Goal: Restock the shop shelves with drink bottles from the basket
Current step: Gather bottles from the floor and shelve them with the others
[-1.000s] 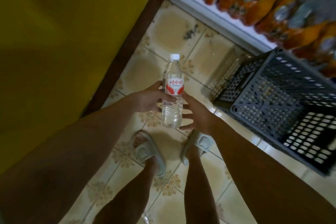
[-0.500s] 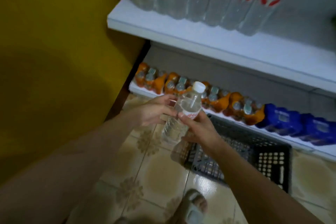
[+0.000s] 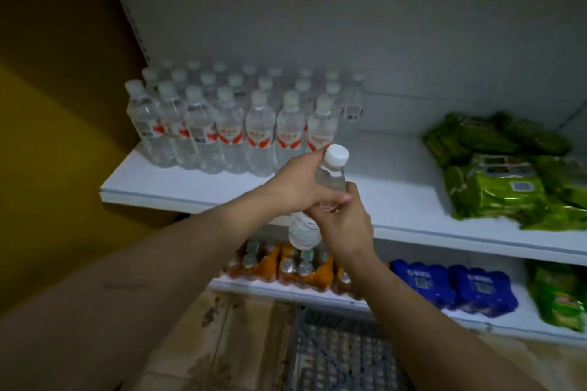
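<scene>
A clear water bottle (image 3: 332,173) with a white cap and a red label is held upright in front of the white middle shelf (image 3: 397,174). My left hand (image 3: 297,182) grips its upper body from the left. From below and the right, my right hand (image 3: 344,225) wraps round its middle, hiding the label. Several rows of matching water bottles (image 3: 228,124) stand on the left part of that shelf. The grey plastic basket (image 3: 343,355) sits on the floor below my arms; its inside is blurred.
Green snack packs (image 3: 502,187) lie on the right of the middle shelf. On the lower shelf (image 3: 317,294) are orange drink bottles (image 3: 286,263), blue packs (image 3: 451,286) and a green pack (image 3: 559,298). A yellow wall (image 3: 57,152) closes the left side.
Both hands have lifted the bottle from above the floor up to the middle shelf. My view has risen from the floor and basket to the shelves.
</scene>
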`<action>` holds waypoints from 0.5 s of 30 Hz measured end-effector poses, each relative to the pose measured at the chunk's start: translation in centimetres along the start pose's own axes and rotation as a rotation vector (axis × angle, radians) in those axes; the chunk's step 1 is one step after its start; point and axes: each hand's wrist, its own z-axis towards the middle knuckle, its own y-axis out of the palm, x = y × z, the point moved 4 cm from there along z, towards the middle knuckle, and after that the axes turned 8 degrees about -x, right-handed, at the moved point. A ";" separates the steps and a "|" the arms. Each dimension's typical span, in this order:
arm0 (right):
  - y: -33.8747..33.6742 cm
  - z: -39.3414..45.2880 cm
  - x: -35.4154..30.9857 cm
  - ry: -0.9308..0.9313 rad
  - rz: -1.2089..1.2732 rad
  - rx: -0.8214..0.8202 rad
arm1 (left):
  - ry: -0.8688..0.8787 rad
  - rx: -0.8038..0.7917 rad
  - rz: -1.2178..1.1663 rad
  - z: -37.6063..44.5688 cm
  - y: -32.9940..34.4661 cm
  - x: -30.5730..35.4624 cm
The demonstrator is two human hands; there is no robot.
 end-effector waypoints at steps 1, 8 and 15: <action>-1.1 0.8 -0.3 -0.002 0.007 0.026 | 0.011 -0.001 0.075 1.2 -0.4 1.5; -5.0 6.5 0.1 -0.048 -0.014 0.110 | 0.111 -0.001 0.108 8.8 -1.8 4.7; -7.7 13.4 2.0 0.010 -0.098 0.263 | 0.240 -0.061 0.356 16.7 -2.4 6.8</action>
